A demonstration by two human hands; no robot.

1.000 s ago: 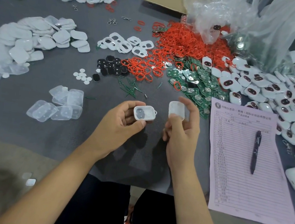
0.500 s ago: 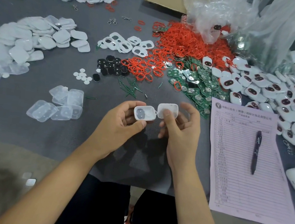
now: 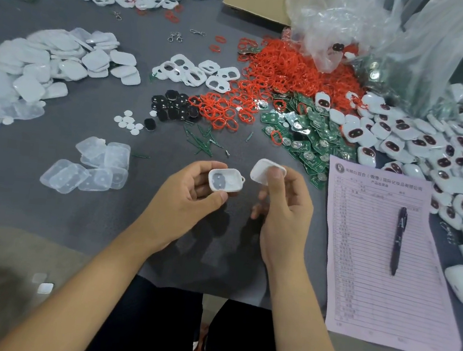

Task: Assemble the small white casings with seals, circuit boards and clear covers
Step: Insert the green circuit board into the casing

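The right hand has drawn its pinched white back shell away toward 3 o'clock from the open casing gripped in the left hand; they no longer touch, so closing remains undone.

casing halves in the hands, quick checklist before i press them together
1. Open casing gripped in left hand: ok.
2. Open side facing up: ok.
3. White cover piece pinched in right hand: ok.
4. The two pieces lined up: not ok, apart and the cover piece tilted.
5. Red seal seated in the casing: cannot tell.
6. Circuit board inside: cannot tell, only a grey interior shows.
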